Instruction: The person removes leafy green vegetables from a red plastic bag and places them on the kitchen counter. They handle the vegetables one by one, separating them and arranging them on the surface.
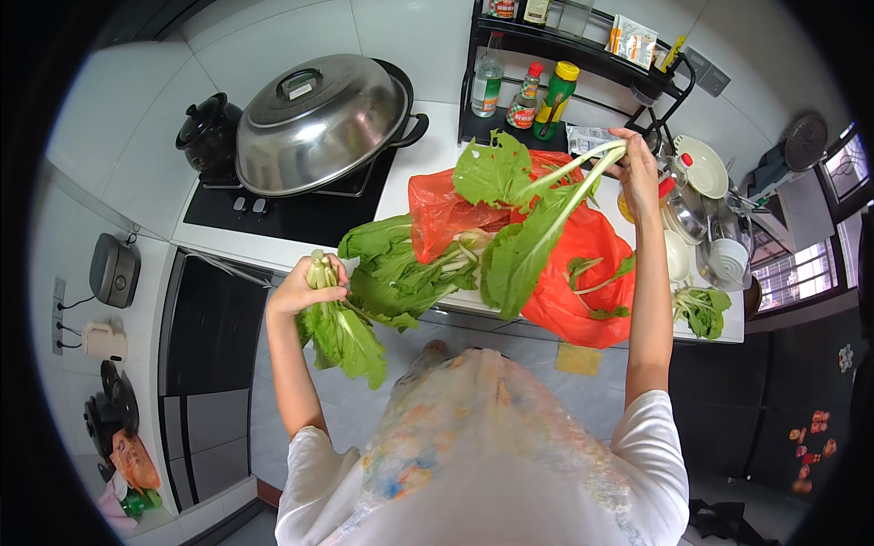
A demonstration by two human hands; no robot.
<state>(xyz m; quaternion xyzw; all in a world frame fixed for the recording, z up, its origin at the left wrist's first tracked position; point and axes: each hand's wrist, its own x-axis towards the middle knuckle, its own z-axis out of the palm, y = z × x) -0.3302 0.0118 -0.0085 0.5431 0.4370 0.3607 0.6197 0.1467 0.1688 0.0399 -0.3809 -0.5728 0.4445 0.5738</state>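
Observation:
My left hand point(307, 286) grips a small bunch of leafy greens point(348, 345) by the stems, with the leaves hanging down past the counter's front edge. Raised on the right, my right hand point(636, 164) pinches the stem ends of large green leaves point(526, 252); one leaf point(491, 170) has ragged holes. Beneath them a red plastic bag point(580, 293) spreads over the counter, with a few loose leaves point(601, 286) on it. A heap of greens point(403, 273) lies between my hands, partly covered by the bag.
A large lidded steel wok point(324, 130) and a black pot point(208, 133) stand on the cooktop point(293, 215). Behind the bag is a black rack point(546, 31) with bottles. Bowls point(703, 167) and cookware crowd the right, near another bunch of greens point(703, 310).

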